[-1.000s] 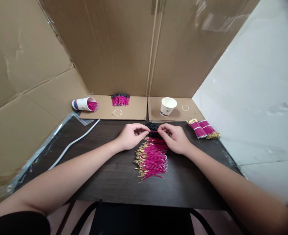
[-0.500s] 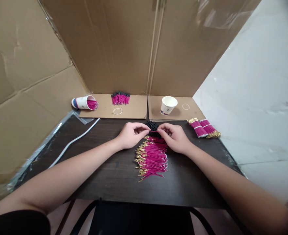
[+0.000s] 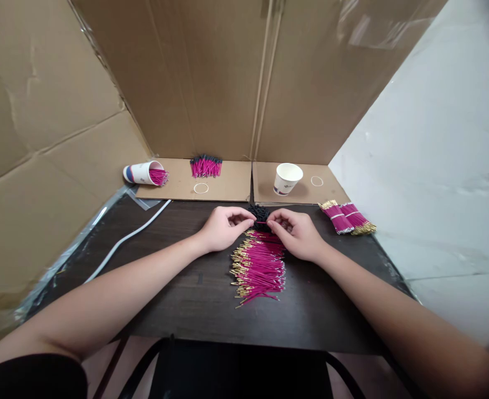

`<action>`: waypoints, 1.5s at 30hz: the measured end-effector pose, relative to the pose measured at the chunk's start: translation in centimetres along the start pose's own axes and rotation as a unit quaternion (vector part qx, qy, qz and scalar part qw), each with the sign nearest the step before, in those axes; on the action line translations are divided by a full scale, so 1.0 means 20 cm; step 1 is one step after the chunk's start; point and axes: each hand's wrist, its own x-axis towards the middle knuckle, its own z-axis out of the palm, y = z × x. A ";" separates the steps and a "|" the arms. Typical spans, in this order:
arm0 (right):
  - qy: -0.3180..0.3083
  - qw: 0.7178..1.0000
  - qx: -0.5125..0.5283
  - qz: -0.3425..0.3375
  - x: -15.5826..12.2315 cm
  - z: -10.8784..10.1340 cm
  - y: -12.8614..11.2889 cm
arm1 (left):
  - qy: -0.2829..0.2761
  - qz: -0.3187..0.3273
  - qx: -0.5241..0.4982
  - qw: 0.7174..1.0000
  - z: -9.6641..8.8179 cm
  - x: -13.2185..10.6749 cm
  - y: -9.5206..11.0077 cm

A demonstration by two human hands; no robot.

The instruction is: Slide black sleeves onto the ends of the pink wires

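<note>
Between my two hands a short magenta wire is stretched level, just in front of a heap of small black pieces, probably short sleeves. My left hand pinches at its left end with thumb and forefinger. At the right end the fingers of my right hand are closed in a pinch; the wire's tips are hidden in the fingers. Below the hands lies a spread pile of magenta wires with gold ends to the left and silver ends to the right.
Wires with black ends lie on a cardboard strip at the back, near a white ring. A tipped paper cup holds wires. Another paper cup stands upright. Banded wire bundles lie right; a white cable left.
Both hands keep their pinch over the black heap with almost no movement. The whole view has shifted very slightly; the objects lie as before.
</note>
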 end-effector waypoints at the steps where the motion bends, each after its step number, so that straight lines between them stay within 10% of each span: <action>1: -0.001 1.000 0.000 0.002 0.00 0.00 0.00 | 0.001 0.000 -0.001 1.000 0.00 0.00 0.00; 45: 0.005 1.000 -0.025 -0.005 0.00 -0.01 0.00 | 0.016 -0.003 -0.031 0.999 0.00 0.00 0.02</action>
